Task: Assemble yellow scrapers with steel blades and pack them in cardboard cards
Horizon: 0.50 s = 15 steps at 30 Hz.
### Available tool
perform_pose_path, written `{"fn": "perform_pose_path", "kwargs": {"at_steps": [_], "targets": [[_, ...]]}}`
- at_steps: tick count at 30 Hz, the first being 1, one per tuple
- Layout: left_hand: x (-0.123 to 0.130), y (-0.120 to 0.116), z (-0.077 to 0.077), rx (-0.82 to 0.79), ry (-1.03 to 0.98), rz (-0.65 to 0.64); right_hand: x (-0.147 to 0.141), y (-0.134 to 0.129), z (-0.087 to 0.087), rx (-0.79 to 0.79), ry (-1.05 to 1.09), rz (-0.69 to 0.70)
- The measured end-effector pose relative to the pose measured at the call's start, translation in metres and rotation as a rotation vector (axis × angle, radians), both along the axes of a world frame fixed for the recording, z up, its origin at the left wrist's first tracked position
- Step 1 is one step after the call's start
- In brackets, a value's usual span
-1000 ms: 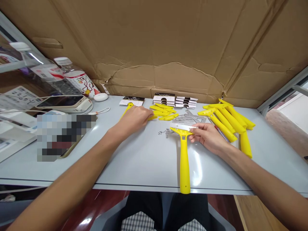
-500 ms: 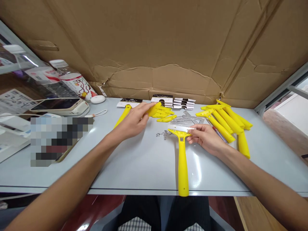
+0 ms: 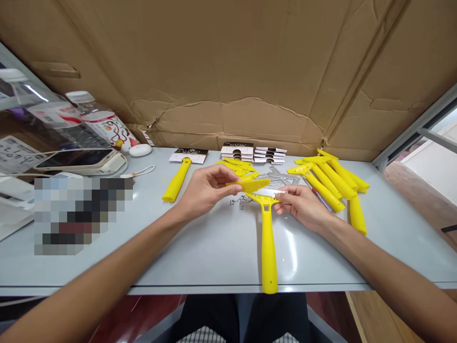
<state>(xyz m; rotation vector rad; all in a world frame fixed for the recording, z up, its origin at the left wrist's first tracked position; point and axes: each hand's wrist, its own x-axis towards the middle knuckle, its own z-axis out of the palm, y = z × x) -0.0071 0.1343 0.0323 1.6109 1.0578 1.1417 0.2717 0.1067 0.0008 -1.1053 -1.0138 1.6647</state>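
Note:
My left hand (image 3: 207, 190) pinches a flat yellow plastic cover plate (image 3: 257, 185) by its left end, just above the head of a yellow scraper (image 3: 269, 247). Whether plate and scraper touch, I cannot tell. The scraper's handle points toward me, its end at the table's front edge. Across its head lies a metal blade strip (image 3: 270, 192). My right hand (image 3: 300, 204) is closed on the right end of that head, fingertips on the strip. Small screws (image 3: 242, 199) lie scattered left of the head. Behind are loose metal strips (image 3: 291, 179) and more yellow cover plates (image 3: 233, 166).
Several yellow scraper handles (image 3: 335, 178) are heaped at right beside a pen (image 3: 323, 199). Another scraper (image 3: 177, 181) lies at left by a card (image 3: 196, 155). Card stacks (image 3: 237, 150) stand against the cardboard (image 3: 228, 71). Bottles (image 3: 103, 124) and a phone (image 3: 76, 159) occupy the left.
My left hand has drawn a yellow cover plate from the pile toward me and to the right, over the scraper head. My right hand and the scraper stay nearly in place.

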Motion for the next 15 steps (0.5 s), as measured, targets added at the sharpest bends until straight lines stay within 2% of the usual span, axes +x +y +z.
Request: {"fn": "perform_pose_path", "kwargs": {"at_steps": [6,10,15], "targets": [[0.017,-0.008,-0.012,-0.094,-0.083,-0.031,-0.002,-0.002,0.003,-0.008,-0.001,0.005],[0.016,-0.006,-0.016,-0.121,-0.067,0.002,-0.003,-0.003,0.005,-0.010,0.000,0.004],[0.013,-0.003,-0.020,-0.078,-0.019,0.001,-0.002,-0.001,0.003,-0.008,0.008,-0.002]]}}
